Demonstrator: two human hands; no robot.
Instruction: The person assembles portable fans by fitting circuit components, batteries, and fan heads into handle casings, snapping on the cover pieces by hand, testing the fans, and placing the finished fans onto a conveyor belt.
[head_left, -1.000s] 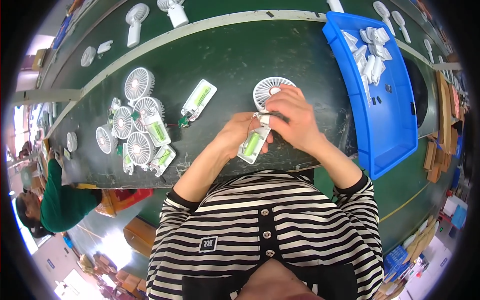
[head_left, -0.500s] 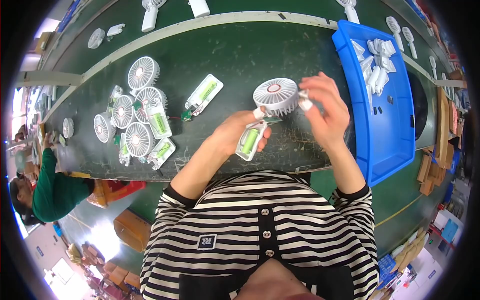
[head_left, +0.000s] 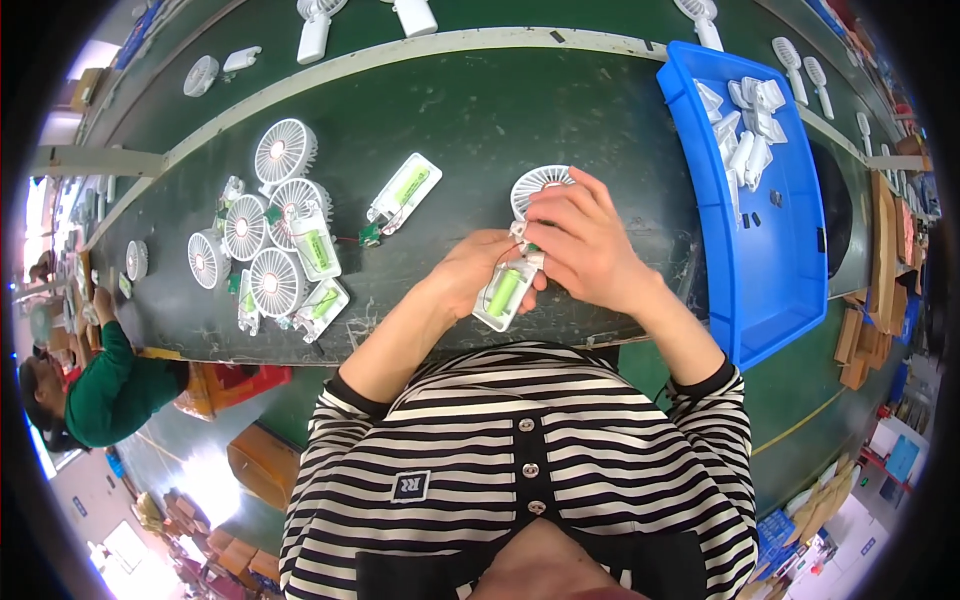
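**Both hands on an open fan at the green bench**

Seen from above at a dark green bench (head_left: 480, 120): left hand (head_left: 478, 280) closed around an open white handle shell (head_left: 505, 295) with a green battery (head_left: 503, 290) in it, thumb and fingers clamped on the shell's sides. Right hand (head_left: 590, 245) curled over the top of the same piece, fingertips pinched together at the joint where the shell meets the round white fan head (head_left: 540, 185); what lies under those fingertips hidden. Fan head resting on the bench just beyond the hands, shell held just above the bench's near edge, close to a striped shirt (head_left: 520, 440).

To the left, well apart from the hands: a cluster of about 5 more fan heads (head_left: 265, 235) with shells and green batteries among them, and 1 lone open shell (head_left: 405, 187) nearer the middle. To the right, a blue tray (head_left: 790, 260) touching the bench, white plastic parts (head_left: 745, 135) piled at its far end. At far left, another person in a green sleeve (head_left: 115, 375) at the bench's end.
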